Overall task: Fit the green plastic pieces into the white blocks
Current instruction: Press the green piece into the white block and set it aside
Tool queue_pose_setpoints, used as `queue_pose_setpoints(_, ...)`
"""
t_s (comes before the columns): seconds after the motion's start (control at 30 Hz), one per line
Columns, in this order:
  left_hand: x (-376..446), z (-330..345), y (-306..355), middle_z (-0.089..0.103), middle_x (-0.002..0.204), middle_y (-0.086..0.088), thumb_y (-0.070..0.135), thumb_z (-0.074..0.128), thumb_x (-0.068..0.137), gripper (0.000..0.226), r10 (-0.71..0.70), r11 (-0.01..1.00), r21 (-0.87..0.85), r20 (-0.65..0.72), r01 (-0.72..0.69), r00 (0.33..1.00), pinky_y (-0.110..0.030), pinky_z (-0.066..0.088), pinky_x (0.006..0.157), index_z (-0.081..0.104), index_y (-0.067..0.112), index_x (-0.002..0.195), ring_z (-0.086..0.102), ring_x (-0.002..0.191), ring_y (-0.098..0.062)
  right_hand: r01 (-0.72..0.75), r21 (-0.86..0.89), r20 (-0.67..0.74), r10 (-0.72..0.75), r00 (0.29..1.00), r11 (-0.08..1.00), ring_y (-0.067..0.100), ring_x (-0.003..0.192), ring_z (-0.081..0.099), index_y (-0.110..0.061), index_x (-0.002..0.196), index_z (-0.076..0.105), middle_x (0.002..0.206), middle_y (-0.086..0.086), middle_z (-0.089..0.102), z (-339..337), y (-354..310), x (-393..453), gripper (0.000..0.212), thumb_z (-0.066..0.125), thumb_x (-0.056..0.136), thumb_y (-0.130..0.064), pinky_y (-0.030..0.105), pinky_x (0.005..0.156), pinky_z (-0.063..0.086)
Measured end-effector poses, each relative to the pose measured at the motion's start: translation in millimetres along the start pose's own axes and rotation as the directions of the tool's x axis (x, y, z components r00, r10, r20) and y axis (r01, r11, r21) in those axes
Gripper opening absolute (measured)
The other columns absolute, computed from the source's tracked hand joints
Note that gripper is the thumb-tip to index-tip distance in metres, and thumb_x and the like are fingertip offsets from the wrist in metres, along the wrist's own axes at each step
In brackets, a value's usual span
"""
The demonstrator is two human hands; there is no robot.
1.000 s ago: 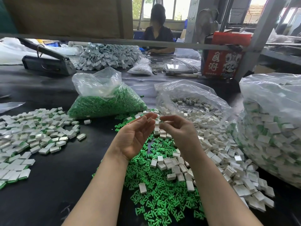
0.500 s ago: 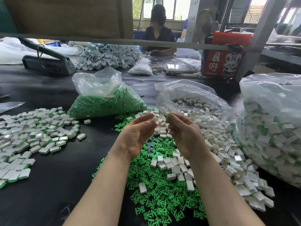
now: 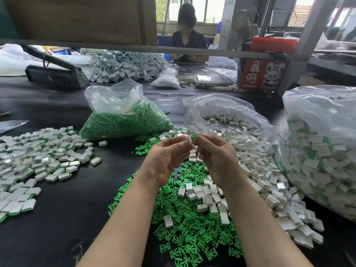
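Desk (image 3: 57, 218): a dark surface that carries all the loose parts and bags.
Right-hand bag (image 3: 323, 143): a large clear bag at the right edge, packed with white blocks showing green.
Green bag (image 3: 123, 120): a clear bag of green pieces, open at the top, beyond the hands and to their left.
Middle bag (image 3: 227, 114): a clear bag lying open behind the hands, with white blocks inside.
Finished pile (image 3: 38, 160): white-and-green blocks spread flat at the left.
Loose green pieces (image 3: 185, 234): a heap under and between the forearms.
Loose white blocks (image 3: 269, 189): scattered over the green heap and off to the right.
Left hand (image 3: 165, 160): palm up, fingers curled, fingertips pinching a white block (image 3: 186, 141).
Right hand (image 3: 217, 158): fingers curled, thumb and forefinger pinching a green piece (image 3: 194, 137).
Block and piece: held above the desk, just beside each other between the fingertips; whether they touch cannot be told.
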State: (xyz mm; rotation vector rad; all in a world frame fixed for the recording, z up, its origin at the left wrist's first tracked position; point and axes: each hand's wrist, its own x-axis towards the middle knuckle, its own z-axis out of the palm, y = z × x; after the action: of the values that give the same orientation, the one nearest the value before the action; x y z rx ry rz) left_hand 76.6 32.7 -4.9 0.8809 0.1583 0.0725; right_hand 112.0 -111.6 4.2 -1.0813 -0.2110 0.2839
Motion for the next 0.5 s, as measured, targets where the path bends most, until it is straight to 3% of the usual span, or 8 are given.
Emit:
queue_pose_setpoints(0.1,0.1,-0.3,0.4,0.075,0.083,-0.011,0.004,0.077,0.060,0.033,0.003,1.000,0.024,-0.003,-0.003,1.000,-0.023,0.060,0.065,0.068,0.004,0.092,0.074,0.073,-0.018,0.004,-0.026,-0.018,-0.005,1.000,1.000,0.012,0.061,0.052,-0.003,0.089,0.066,0.072,0.007,0.067,0.7,-0.5,-0.1,0.022,0.073,0.071,-0.014,0.021,0.057,0.042)
queue_pose_setpoints(0.23,0.0,0.3,0.8,0.075,0.082,-0.012,0.006,0.079,0.057,0.035,0.026,0.998,0.063,-0.003,-0.025,1.000,-0.022,0.058,0.062,0.069,0.004,0.091,0.074,0.073,-0.019,0.038,-0.080,-0.037,-0.041,0.998,0.996,0.014,0.062,0.049,-0.003,0.085,0.067,0.070,0.007,0.065,1.8,-0.3,-0.7,0.002,0.068,0.083,-0.003,0.026,0.060,0.038)
queue_pose_setpoints(0.5,0.1,-3.2,1.8,0.075,0.081,-0.015,0.009,0.083,0.056,0.029,0.109,0.973,0.204,-0.012,-0.105,0.994,-0.022,0.057,0.059,0.075,0.005,0.083,0.074,0.071,-0.021,0.163,-0.384,-0.014,-0.182,0.983,0.909,0.009,0.060,0.055,-0.011,0.080,0.069,0.068,-0.001,0.066,-2.5,-0.7,-0.9,0.006,0.073,0.084,-0.008,0.021,0.055,0.045)
